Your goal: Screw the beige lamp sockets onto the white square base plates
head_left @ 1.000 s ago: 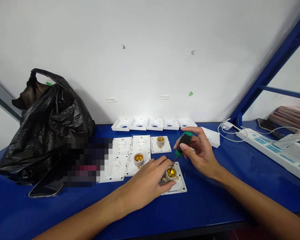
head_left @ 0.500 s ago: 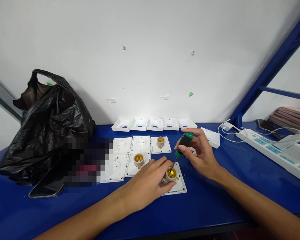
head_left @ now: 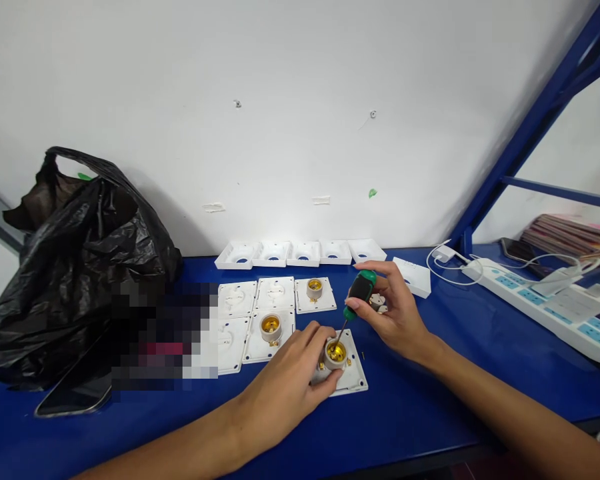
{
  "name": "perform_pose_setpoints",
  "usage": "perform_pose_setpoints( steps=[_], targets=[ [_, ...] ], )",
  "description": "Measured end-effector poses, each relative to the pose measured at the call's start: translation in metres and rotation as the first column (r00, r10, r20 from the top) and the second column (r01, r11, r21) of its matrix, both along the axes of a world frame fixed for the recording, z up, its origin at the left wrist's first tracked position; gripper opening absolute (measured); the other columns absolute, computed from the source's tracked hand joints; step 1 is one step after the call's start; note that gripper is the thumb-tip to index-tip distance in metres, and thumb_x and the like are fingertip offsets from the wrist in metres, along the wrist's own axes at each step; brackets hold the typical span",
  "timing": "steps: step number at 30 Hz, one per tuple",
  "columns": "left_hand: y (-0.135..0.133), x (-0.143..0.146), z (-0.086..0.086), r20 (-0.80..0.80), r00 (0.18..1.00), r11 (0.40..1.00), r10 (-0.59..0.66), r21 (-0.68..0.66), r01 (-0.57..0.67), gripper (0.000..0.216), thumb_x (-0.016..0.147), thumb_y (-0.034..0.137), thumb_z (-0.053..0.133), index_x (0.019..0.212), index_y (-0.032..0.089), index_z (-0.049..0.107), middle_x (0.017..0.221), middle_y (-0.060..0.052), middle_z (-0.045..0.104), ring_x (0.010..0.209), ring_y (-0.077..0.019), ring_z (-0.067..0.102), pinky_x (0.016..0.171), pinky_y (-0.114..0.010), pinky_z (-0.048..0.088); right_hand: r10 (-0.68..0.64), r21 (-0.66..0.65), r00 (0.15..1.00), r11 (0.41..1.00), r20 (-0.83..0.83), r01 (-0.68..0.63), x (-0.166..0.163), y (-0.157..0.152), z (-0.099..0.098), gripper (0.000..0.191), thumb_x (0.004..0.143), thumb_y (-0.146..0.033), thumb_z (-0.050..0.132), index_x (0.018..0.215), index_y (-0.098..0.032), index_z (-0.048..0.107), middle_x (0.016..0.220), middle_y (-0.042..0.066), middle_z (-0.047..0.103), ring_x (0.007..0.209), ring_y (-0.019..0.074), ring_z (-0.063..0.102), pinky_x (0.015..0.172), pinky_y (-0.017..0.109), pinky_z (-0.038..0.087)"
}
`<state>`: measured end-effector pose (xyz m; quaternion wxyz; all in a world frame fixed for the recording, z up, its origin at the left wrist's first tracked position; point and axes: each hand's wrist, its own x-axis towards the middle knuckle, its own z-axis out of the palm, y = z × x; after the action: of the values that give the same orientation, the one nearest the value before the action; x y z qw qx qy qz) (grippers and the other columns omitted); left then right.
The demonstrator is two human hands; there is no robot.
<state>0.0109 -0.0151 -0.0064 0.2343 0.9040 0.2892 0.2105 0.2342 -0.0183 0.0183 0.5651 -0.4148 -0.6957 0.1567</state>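
My right hand [head_left: 397, 313] is wrapped round the green and black handle of a screwdriver [head_left: 362, 289]. The screwdriver slants down, its tip inside the brass-lined cup of a round lamp socket [head_left: 337, 355]. That socket sits on a square white plate [head_left: 356, 379] lying on the table. My left hand [head_left: 290, 380] grips the socket's side between thumb and fingers, covering the plate's left part. A small screw [head_left: 363, 355] lies just right of the plate. Behind my right hand, a small pale part [head_left: 379, 303] is partly hidden.
Two more sockets [head_left: 271, 328] stand on white plates, beside several bare plates [head_left: 275, 292]. White covers [head_left: 304, 253] line the wall; another cover [head_left: 413, 277] lies to the right. A black bag [head_left: 95, 260] and phone [head_left: 73, 393] are left, a power strip [head_left: 545, 300] right.
The whole view has shifted slightly, with things appearing further left. Both hands keep their holds, and the screwdriver tip stays in the socket.
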Motion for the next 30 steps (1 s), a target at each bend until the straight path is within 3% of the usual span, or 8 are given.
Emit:
perform_pose_setpoints(
  steps=[11,17,30],
  targets=[
    [0.002,-0.013,0.001,0.032,0.996,0.994,-0.082,0.078,0.079,0.042,0.097,0.012,0.075,0.13,0.025,0.053,0.107,-0.002,0.069,0.096,-0.0249,0.072,0.078,-0.035,0.059,-0.114,0.056,0.993,0.992,-0.019,0.115,0.001,0.0,-0.004,0.041,0.091,-0.033,0.082,0.125,-0.03,0.06,0.093,-0.002,0.062,0.062,0.0118,0.064,0.048,0.026,0.054],
    [0.005,-0.013,0.0,0.032,0.993,0.992,-0.11,0.059,0.108,0.033,0.101,0.015,0.071,0.129,0.026,0.058,0.118,-0.004,0.068,0.103,-0.0246,0.07,0.088,-0.039,0.06,-0.099,0.12,0.995,0.988,-0.01,0.099,0.0,-0.002,-0.003,0.042,0.09,-0.029,0.083,0.125,-0.031,0.062,0.09,-0.004,0.06,0.06,0.0102,0.061,0.047,0.024,0.052],
    [0.004,-0.011,0.001,-0.003,0.993,0.993,-0.117,0.005,0.117,0.023,0.104,0.014,0.066,0.124,0.023,0.059,0.117,-0.004,0.064,0.104,-0.0228,0.07,0.093,-0.038,0.059,-0.097,0.109,0.995,0.989,-0.009,0.097,-0.001,-0.002,-0.001,0.041,0.09,-0.029,0.083,0.125,-0.032,0.061,0.086,-0.003,0.06,0.06,0.0116,0.059,0.047,0.026,0.053]
  ],
)
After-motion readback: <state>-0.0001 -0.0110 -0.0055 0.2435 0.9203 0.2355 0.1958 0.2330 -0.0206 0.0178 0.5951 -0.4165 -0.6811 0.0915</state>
